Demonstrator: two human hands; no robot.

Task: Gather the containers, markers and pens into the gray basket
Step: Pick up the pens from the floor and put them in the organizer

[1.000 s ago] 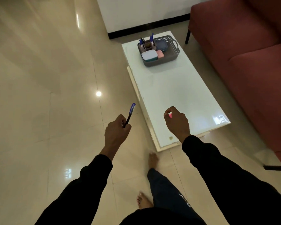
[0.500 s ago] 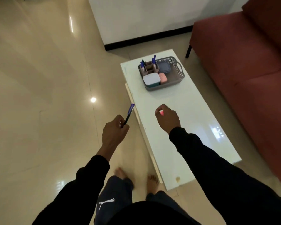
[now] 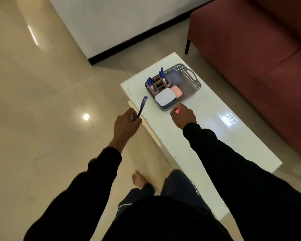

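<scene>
We see the left hand (image 3: 127, 123) out over the tiled floor (image 3: 42, 101) just beside the near-left edge of the white worktop (image 3: 207, 136), its fingers curled round the lower end of a blue pen (image 3: 142, 106) that slants up and away toward the gray basket (image 3: 196, 84). The right hand (image 3: 182, 115) hangs over the worktop just in front of the basket's near rim, fingers curled round something small and pink-red (image 3: 177, 111) — only a sliver shows between the fingers, so we cannot tell what it is. The basket sits at the far end of the worktop. Inside it, at the left, a brown compartmented holder (image 3: 161, 85) carries several blue-capped markers (image 3: 162, 74) standing upright; at the near corner lies a white-lidded container (image 3: 164, 98), just beside it a smaller pink container (image 3: 176, 91), and behind the holder a blue-gray lidded container (image 3: 174, 77) — the right part of the basket floor is bare. A dark red sofa (image 3: 259, 46) stands along the right of the worktop. Black sleeves cover both arms, and a bare foot (image 3: 138, 180) rests on the floor below.
</scene>
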